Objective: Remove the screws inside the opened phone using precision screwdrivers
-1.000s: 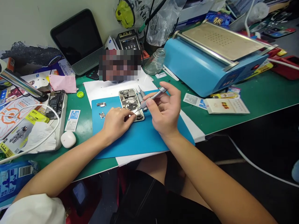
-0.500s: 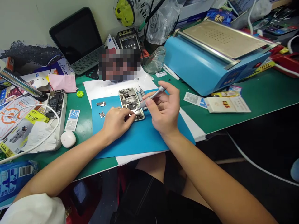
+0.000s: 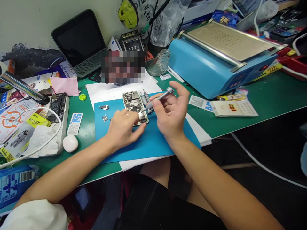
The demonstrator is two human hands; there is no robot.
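Observation:
An opened phone (image 3: 133, 101) with its insides showing lies on a blue mat (image 3: 144, 140). My right hand (image 3: 171, 113) is closed round a thin grey screwdriver (image 3: 159, 96), whose tip points down at the phone's lower half. My left hand (image 3: 123, 126) rests on the mat at the phone's near end, fingers loosely spread and touching its bottom edge, slightly blurred. Two small metal parts (image 3: 104, 112) lie on the mat left of the phone. More slim tools (image 3: 144, 94) lie beside the phone's right edge.
A blue heating machine (image 3: 216, 64) stands at the back right, a glass jar (image 3: 159, 62) and a dark tablet (image 3: 80, 40) at the back. Another opened phone (image 3: 56, 103), a white earbud case (image 3: 70, 142), cables and packaging crowd the left. Cards (image 3: 232, 108) lie right.
My left hand has let go its pinch at the phone's lower end and spread its fingers, sliding slightly toward me. My right hand lifted the screwdriver a little.

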